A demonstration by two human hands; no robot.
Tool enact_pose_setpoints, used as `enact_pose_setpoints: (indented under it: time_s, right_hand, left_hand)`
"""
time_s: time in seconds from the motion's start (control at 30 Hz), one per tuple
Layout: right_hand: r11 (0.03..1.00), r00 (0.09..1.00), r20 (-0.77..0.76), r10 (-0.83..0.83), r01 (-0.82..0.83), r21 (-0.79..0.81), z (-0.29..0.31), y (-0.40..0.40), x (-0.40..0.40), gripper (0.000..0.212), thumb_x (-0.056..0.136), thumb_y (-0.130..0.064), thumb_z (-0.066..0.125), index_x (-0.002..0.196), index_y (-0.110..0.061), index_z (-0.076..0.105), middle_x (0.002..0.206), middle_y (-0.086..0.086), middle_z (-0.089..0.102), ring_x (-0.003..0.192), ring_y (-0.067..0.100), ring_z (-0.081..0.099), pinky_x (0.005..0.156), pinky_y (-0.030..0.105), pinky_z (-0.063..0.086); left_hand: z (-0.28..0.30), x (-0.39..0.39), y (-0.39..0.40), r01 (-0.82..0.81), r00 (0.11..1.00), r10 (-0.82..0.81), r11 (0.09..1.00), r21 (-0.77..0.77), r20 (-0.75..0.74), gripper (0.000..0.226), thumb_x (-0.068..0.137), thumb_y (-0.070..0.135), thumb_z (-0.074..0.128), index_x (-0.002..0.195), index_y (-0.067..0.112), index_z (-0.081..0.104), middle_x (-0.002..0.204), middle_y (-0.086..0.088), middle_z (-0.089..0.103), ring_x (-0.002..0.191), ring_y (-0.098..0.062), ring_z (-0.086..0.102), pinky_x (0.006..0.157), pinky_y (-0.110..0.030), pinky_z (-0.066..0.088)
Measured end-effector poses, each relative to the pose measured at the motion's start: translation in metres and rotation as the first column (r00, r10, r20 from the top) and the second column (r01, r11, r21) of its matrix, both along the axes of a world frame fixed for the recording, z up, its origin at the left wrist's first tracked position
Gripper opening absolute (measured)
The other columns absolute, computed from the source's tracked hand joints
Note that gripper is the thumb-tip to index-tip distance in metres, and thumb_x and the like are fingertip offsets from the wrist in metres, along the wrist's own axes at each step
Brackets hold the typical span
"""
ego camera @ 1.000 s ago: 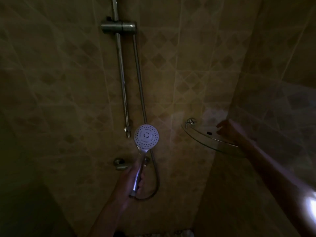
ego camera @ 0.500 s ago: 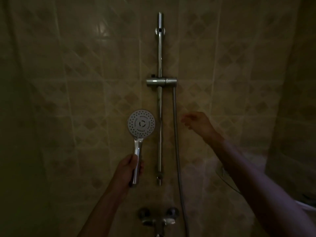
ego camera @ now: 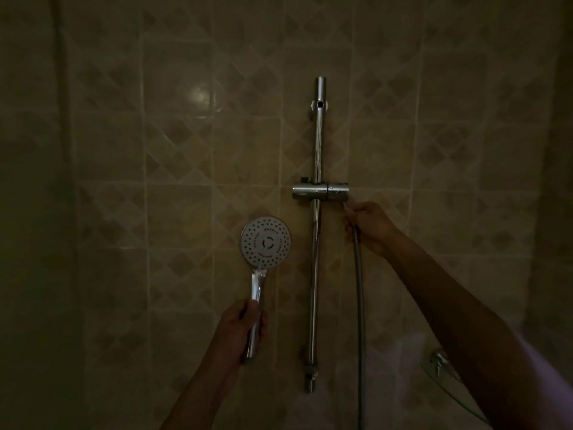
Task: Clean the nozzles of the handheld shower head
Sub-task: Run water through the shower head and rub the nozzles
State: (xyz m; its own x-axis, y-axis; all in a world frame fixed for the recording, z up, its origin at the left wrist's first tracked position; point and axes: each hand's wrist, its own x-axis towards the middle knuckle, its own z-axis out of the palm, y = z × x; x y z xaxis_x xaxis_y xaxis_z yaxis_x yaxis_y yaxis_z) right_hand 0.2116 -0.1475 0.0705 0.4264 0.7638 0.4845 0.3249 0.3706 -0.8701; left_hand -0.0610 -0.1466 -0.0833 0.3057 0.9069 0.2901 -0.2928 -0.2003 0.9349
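We stand before a dim tiled wall (ego camera: 173,156) of beige squares with a diamond pattern, and one soft spot of light lies on it at the upper left. On this wall a chrome slide rail (ego camera: 317,243) runs upright, and its sliding holder (ego camera: 321,191) sits across it about the middle of its length. A metal hose (ego camera: 359,321) hangs down to the right of the rail, from just under the holder to the bottom edge. At the lower right we see the edge of a glass corner shelf (ego camera: 446,378), partly hidden behind our right forearm. Our left hand (ego camera: 240,328) is closed around the lower part of the chrome handle and holds the handheld shower head (ego camera: 266,242) upright, to the left of the rail, with its round face of many small nozzles turned to us. Our right hand (ego camera: 370,225) is curled around the top of the hose, just below the holder; how firmly it grips we cannot tell.
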Motion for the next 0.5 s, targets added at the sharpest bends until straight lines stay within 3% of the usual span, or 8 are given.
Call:
enact_pose_setpoints:
  time_s: [0.13,0.37,0.5]
  right_hand:
    - [0.999,0.999,-0.038,-0.006,0.008,0.038,0.002,0.003,0.006,0.007,0.096,-0.011,0.053,0.092,-0.006,0.05,0.066,0.008,0.053,0.051,0.014,0.047,0.046,0.026,0.04]
    - [0.993,0.992,-0.104,0.073,-0.063,0.104,0.027,-0.01,0.002,0.032,0.085,0.011,0.039,0.063,-0.009,0.052,0.06,0.009,0.048,0.05,0.019,0.041,0.042,0.023,0.037]
    - [0.978,0.999,-0.015,-0.036,0.038,0.204,0.068,-0.022,0.0,0.029,0.095,-0.005,0.049,0.067,-0.008,0.059,0.061,0.01,0.053,0.049,0.017,0.045,0.047,0.028,0.039]
  left_hand:
    - [-0.008,0.004,-0.001,-0.011,1.0,0.011,0.999,-0.033,-0.011,0.026,0.097,0.018,0.048,0.083,0.001,0.062,0.066,-0.007,0.06,0.055,-0.014,0.054,0.055,-0.028,0.043]
    - [-0.01,0.01,-0.006,0.007,1.0,-0.007,0.997,-0.071,0.008,0.026,0.098,0.02,0.049,0.087,0.002,0.062,0.068,-0.007,0.06,0.056,-0.012,0.054,0.055,-0.025,0.043]
    - [-0.011,0.011,-0.004,0.009,0.999,-0.006,0.997,-0.083,0.033,0.025,0.098,0.019,0.049,0.087,0.001,0.062,0.068,-0.007,0.06,0.058,-0.014,0.053,0.058,-0.028,0.043]
